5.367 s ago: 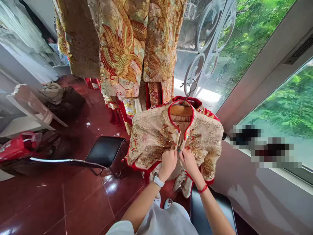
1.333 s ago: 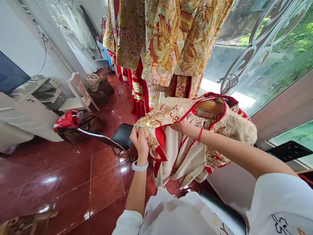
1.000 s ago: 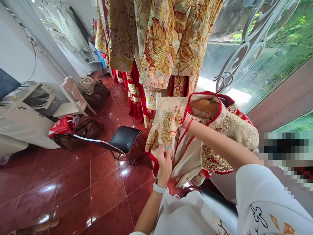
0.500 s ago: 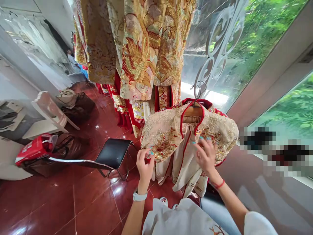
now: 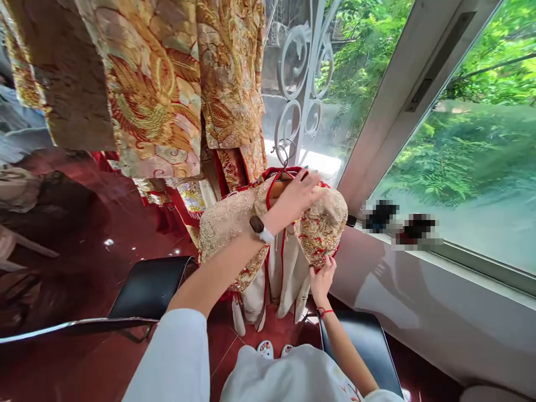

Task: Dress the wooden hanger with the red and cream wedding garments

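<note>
Position of jacket [image 5: 234,223]: hung on a wooden hanger [image 5: 277,187], hook [image 5: 285,152] up at the foot of the window grille [image 5: 299,67]; contact between hook and grille not clear. Cream cloth, gold and red embroidery, red trim along every edge. Front open, inner panels hanging down toward the red floor [image 5: 84,240].

Left hand [image 5: 298,194]: reached across from the near left, laid over the collar at the top of the hanger, fingers extended. Grip closed on cloth or merely resting: cannot tell. Watch [image 5: 257,226] on the wrist.

Right hand [image 5: 322,277]: low on the right side, grip narrow, pinched on the red-trimmed lower edge of the jacket's right sleeve.

Clearances:
- Left chair [image 5: 146,287]: seat edge just beside the jacket's left hem.
- Right chair [image 5: 355,346]: near, under the right forearm.
- Hanging robes [image 5: 154,95]: far and above, hems just behind the jacket's left shoulder.
- Wall below the sill [image 5: 460,268]: near on the right.
- Open floor: left of the left chair.
</note>
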### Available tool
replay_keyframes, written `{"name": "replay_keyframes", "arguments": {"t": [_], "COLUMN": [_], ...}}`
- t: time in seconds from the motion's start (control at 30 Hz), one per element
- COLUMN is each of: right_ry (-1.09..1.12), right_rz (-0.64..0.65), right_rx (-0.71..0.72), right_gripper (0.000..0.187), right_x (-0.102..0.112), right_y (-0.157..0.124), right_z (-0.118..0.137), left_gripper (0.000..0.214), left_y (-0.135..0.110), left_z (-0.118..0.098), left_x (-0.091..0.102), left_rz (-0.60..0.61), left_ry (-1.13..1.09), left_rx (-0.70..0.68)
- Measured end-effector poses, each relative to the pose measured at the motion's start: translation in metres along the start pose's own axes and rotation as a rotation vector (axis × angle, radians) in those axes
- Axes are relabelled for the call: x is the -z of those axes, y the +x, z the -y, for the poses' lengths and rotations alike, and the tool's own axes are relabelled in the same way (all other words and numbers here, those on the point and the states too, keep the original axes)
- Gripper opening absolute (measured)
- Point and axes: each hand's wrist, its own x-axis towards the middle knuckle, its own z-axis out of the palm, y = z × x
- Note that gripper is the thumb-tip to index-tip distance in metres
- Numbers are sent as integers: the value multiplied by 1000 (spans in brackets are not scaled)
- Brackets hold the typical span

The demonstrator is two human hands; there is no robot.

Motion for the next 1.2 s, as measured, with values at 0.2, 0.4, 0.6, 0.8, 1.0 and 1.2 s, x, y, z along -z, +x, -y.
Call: {"name": "replay_keyframes", "arguments": {"t": [0.2, 0.4, 0.6, 0.8, 1.0, 1.2], "right_ry": [280, 475, 202, -179, -197, 62], "right_rz": [126, 108, 256, 809, 748, 549], "right_rx": [-148, -198, 64, 141, 153, -78], "right_gripper": [53, 44, 46, 50, 69, 47], "right_x": [47, 136, 120, 38, 35, 46], "right_y": [47, 122, 53, 8, 8, 14], "right_z": [-9, 17, 88, 146, 147, 126], "left_gripper": [72, 50, 33, 38, 36, 36], "left_y": [18, 25, 42, 38, 33, 32], "left_z": [26, 17, 2, 9, 7, 6], "left_x": [-6, -12, -29, -31, -31, -36], "left_rz": [160, 142, 64, 95, 35, 21], "left_ry": [26, -4, -11, 0, -8, -68], "left_rx": [-59, -16, 118, 117, 154, 261]}}
